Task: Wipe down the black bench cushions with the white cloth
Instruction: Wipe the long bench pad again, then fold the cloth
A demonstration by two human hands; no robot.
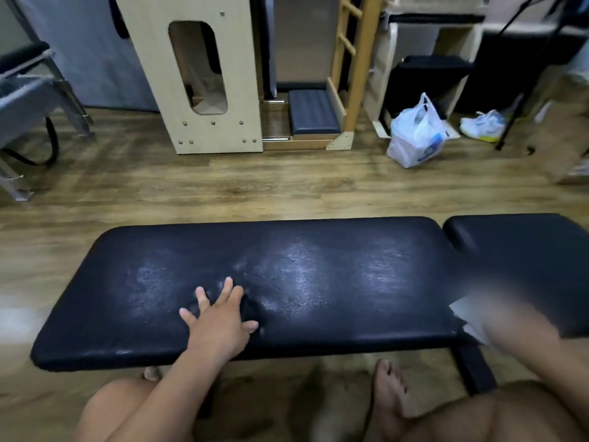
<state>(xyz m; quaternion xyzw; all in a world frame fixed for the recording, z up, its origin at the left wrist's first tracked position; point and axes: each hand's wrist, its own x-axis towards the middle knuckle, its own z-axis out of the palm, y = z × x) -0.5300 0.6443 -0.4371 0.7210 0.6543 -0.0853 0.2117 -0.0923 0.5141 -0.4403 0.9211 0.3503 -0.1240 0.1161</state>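
While left hand (220, 327) presses flat, fingers splayed wide, on long black padded bench cushion (318, 282), right hand (506, 317) blurs at cushion's right end; grip cannot be told. Crumpled white cloth (468, 320) lies against right hand's near-left side. Second black cushion (526, 244) just beyond. White plastic bag (414, 135) on wooden floor (223, 186) farther off.
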